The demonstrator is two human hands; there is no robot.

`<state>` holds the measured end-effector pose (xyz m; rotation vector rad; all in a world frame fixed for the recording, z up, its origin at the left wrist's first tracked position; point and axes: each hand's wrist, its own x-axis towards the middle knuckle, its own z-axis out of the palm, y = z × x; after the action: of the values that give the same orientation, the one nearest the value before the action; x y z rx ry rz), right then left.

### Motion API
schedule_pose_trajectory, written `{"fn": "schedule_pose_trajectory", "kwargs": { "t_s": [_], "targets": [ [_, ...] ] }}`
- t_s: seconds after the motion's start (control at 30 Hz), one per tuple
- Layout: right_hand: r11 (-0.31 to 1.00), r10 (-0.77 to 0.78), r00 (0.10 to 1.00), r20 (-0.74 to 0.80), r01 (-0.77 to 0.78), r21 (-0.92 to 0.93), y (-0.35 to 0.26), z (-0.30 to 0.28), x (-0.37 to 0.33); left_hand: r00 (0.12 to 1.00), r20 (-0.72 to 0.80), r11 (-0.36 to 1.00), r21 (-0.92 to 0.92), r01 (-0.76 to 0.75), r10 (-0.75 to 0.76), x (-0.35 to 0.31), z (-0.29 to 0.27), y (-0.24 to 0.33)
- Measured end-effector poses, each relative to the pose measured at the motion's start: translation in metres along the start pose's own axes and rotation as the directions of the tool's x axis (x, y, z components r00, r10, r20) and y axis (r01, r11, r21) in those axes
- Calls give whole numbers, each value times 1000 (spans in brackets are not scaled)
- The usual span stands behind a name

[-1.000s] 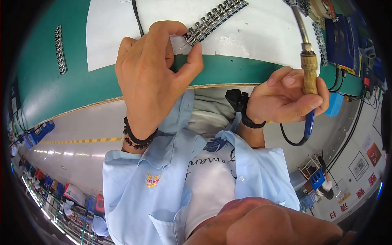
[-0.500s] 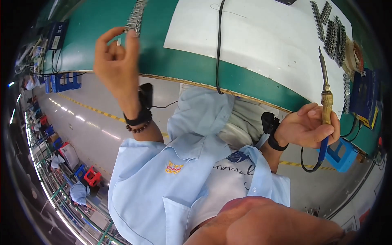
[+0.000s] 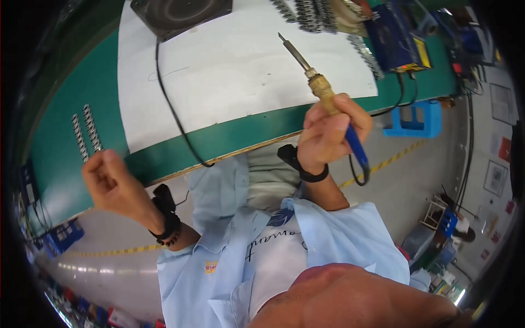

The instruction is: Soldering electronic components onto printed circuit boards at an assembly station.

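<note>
1. My right hand [image 3: 331,134] is wrapped around the soldering iron [image 3: 320,87], thumb and fingers pressed to its handle. The iron slants up and leftward, its bare tip showing against the white sheet.
2. My left hand [image 3: 116,183] has its fingers curled, thumb and forefinger drawn together at the near end of the inner strip [image 3: 92,127]. I cannot tell whether they pinch it or only touch it.
3. That strip of small metal pieces lies on the green counter [image 3: 60,158], left of the sheet. Just beside it, roughly parallel, lies the outer strip [image 3: 80,136], its near end close to my fingertips.
4. From the iron's blue rear end a black cable [image 3: 361,183] loops beneath my right hand. I wear a black band with a dark block on each wrist, and a beaded bracelet [image 3: 173,239] on the left.
5. Past my hands, the white sheet [image 3: 219,82] covers the middle of the counter. A dark square unit [image 3: 180,13] sits at its far left, and a black cord [image 3: 167,98] runs from it over the near edge.
6. At the far right lie more metal strips [image 3: 309,15], close together, with a dark blue box [image 3: 391,41] to their right.
7. Below the counter's right end stands a light blue stool [image 3: 413,130].
</note>
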<state>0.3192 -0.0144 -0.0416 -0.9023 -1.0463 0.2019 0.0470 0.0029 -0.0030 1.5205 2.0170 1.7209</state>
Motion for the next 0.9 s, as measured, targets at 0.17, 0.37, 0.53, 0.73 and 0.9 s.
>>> {"fn": "schedule_pose_trajectory", "kwargs": {
  "t_s": [0.17,0.37,0.53,0.73,0.9],
  "targets": [
    [974,-89,988,122,112,-196,0,-14,13,905,421,980,-152,126,-52,-28,39,44],
    [806,-111,904,414,325,-495,1,-70,75,831,554,975,-159,155,-42,-29,29,34],
    [440,36,732,681,600,-668,4,-100,127,824,565,975,-201,97,35,-35,33,31],
    [438,289,670,683,542,-717,7,-107,130,823,554,986,-161,-41,125,-32,37,36],
    [435,298,712,636,492,-755,5,-110,116,815,553,982,-155,-107,176,-32,38,35]
  ]
}}
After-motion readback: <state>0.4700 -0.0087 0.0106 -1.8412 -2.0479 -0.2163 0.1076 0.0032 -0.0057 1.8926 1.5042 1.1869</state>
